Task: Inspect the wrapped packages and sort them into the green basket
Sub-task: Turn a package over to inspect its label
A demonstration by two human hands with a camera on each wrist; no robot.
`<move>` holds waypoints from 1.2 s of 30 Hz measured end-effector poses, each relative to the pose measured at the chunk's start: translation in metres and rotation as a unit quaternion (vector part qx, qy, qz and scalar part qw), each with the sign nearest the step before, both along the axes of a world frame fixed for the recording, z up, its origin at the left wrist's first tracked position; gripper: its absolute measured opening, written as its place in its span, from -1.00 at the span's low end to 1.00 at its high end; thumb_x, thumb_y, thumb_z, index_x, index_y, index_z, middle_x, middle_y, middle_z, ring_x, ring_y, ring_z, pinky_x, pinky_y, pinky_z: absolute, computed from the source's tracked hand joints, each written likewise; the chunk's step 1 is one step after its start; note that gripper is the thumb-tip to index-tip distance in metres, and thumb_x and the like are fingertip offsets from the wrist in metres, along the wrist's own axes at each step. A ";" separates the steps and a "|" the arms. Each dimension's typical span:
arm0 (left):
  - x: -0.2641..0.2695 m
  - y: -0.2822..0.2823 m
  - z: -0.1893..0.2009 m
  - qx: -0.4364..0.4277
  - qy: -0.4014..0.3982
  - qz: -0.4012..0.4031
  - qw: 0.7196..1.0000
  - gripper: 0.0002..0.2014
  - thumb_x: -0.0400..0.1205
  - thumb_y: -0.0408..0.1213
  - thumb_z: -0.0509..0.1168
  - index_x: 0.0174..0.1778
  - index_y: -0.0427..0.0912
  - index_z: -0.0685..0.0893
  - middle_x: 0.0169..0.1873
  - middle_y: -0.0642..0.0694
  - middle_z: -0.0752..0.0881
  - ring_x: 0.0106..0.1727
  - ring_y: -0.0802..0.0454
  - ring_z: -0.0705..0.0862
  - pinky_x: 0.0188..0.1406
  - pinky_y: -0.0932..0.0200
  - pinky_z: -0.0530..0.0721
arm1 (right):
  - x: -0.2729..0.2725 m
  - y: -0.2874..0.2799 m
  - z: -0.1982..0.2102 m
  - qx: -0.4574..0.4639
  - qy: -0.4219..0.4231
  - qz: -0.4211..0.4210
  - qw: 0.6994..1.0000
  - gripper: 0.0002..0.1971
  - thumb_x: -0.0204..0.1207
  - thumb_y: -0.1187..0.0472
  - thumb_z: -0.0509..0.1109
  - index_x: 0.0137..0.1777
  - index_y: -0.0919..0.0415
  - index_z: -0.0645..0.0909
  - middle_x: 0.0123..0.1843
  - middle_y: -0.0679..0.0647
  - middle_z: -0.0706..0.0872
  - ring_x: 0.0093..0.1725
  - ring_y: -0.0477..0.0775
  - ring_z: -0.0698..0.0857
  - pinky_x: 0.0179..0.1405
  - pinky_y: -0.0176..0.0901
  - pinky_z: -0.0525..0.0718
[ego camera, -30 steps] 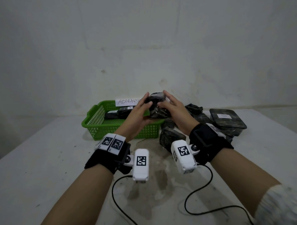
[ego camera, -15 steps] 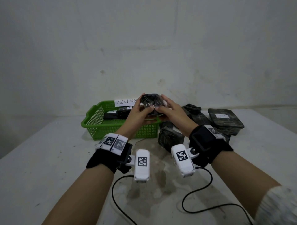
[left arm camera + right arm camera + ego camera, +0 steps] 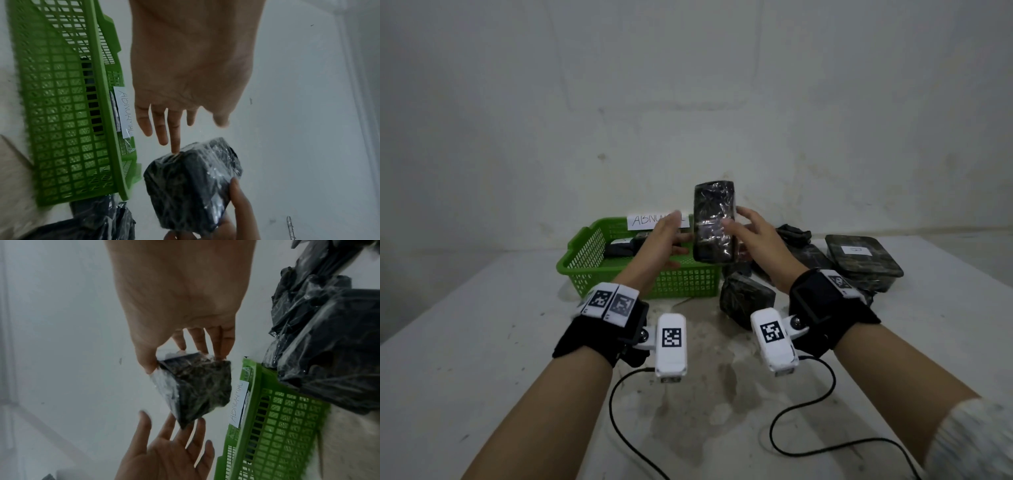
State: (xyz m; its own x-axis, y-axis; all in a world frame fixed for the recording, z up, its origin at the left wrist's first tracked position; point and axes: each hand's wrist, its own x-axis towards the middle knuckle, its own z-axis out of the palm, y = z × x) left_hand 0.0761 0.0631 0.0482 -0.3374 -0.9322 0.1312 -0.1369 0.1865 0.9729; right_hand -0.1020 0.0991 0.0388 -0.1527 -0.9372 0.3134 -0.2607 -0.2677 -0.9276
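A dark package wrapped in clear film (image 3: 713, 222) stands upright in the air above the right end of the green basket (image 3: 585, 247). My right hand (image 3: 736, 224) pinches it, thumb on the near face and fingers behind, as the right wrist view shows (image 3: 180, 353). Beside it on the left, my left hand (image 3: 674, 236) is spread with straight fingers. In the left wrist view one fingertip (image 3: 174, 150) touches the package (image 3: 191, 183). The basket holds a few dark packages (image 3: 619, 247) and carries a white handwritten label (image 3: 643, 221).
More film-wrapped dark packages lie on the white table right of the basket: a small block (image 3: 746, 298) in front, a flat labelled box (image 3: 863, 260) at far right, and others (image 3: 794, 234) behind. Two black cables (image 3: 804, 414) trail on the near table. A wall stands close behind.
The package has been lifted and turned from lying between both hands to standing upright. My left hand has let go and spread its fingers; the right hand keeps hold.
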 end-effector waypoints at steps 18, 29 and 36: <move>-0.021 0.002 -0.005 0.054 0.141 -0.086 0.985 -0.69 0.70 -0.25 0.19 0.36 -0.19 0.47 0.08 -0.15 0.69 -0.31 0.07 0.80 -0.39 0.27 0.72 | 0.008 -0.004 0.002 -0.013 0.043 -0.023 0.999 -0.55 0.65 -0.11 0.22 0.41 0.15 0.50 0.23 0.07 0.69 0.20 0.05 0.69 0.16 0.18 0.70; -0.020 -0.001 -0.009 0.037 0.122 -0.047 0.991 -0.62 0.70 -0.33 0.19 0.45 -0.13 0.40 0.11 -0.15 0.67 0.04 -0.10 0.73 -0.05 -0.01 0.78 | 0.005 -0.008 -0.003 -0.028 0.114 -0.002 0.993 -0.27 0.37 0.02 0.43 0.59 -0.05 0.35 0.34 0.21 0.47 0.07 0.21 0.70 0.06 0.01 0.75; -0.006 -0.003 -0.001 0.110 0.127 -0.084 0.982 -0.65 0.68 0.11 0.08 0.19 0.00 0.58 0.13 -0.14 0.71 0.19 -0.06 0.67 0.05 -0.13 0.66 | 0.004 0.005 0.000 -0.037 0.097 0.053 0.993 -0.44 0.49 0.53 0.30 0.42 0.03 0.51 0.38 0.04 0.32 0.26 0.03 0.47 -0.10 -0.55 0.62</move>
